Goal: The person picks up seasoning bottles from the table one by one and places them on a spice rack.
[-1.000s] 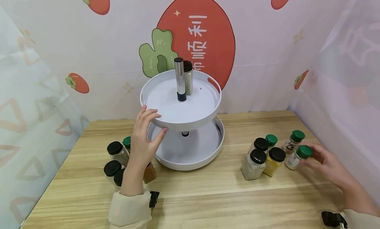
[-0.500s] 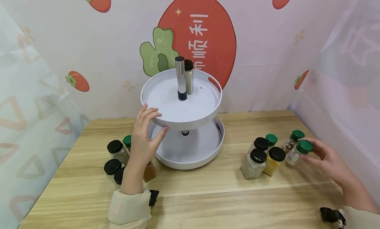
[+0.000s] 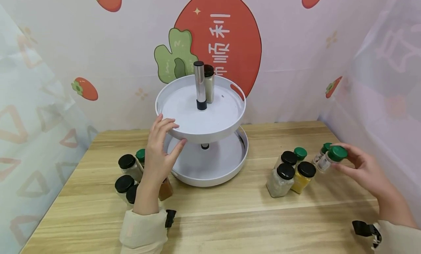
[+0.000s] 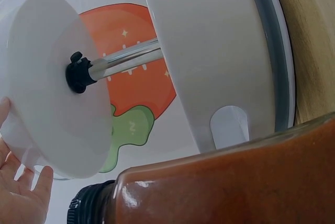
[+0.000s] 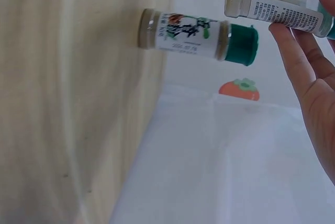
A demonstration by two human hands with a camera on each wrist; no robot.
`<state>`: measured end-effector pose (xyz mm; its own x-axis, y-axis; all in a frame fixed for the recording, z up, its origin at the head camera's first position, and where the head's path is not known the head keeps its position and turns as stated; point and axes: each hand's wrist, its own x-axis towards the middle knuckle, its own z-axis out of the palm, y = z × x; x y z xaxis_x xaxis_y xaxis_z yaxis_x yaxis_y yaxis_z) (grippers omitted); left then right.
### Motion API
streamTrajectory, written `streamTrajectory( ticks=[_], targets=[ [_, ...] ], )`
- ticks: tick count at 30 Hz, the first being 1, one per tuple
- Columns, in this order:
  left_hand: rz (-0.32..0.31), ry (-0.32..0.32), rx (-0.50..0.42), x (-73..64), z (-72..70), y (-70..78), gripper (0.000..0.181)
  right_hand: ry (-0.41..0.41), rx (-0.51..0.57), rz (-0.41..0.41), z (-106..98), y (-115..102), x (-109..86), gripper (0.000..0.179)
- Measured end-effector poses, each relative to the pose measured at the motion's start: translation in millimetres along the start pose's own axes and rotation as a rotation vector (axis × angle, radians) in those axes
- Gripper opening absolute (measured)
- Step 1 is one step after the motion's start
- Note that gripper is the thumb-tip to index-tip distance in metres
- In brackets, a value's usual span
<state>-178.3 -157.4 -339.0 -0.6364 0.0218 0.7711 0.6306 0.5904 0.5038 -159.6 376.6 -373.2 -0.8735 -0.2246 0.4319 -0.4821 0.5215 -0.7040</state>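
Note:
My right hand [image 3: 365, 171] pinches a small spice shaker [image 5: 277, 1] with a green cap and a printed label. Its base is off the wood in the right wrist view. Just behind it, a second green-capped shaker [image 5: 188, 34] stands on the table. With fingers over the rim and the thumb lower on the outer wall, my left hand [image 3: 159, 150] holds the upper tier of a white two-tier turntable [image 3: 204, 136]. One black-capped jar [image 3: 209, 87] stands on that tier behind the metal post [image 3: 199, 82].
Left of the turntable are several capped jars, including a black-capped one [image 3: 131, 168] and a reddish-brown one [image 4: 225, 182], partly behind the left arm. A cluster at the right has a yellow-filled jar [image 3: 302, 179] and a whitish one [image 3: 279, 182]. A printed cloth [image 3: 283, 93] backs the table.
My right hand has raised the green-capped shaker from the table and moved it slightly back, now partly covering the second shaker. My left hand stays at the upper tier.

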Motion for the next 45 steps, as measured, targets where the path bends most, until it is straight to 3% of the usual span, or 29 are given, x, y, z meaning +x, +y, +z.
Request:
streamTrajectory(
  ticks=[13,45],
  targets=[
    [-0.005,-0.001,-0.002,-0.3,0.1,0.5,0.041,0.034,0.006,-0.051,-2.3,-16.9,27.7,0.056],
    [-0.002,0.01,-0.004,-1.0,0.5,-0.6,0.041,-0.041,-0.007,-0.004,3.4,-65.6,92.7,0.054]
  ],
)
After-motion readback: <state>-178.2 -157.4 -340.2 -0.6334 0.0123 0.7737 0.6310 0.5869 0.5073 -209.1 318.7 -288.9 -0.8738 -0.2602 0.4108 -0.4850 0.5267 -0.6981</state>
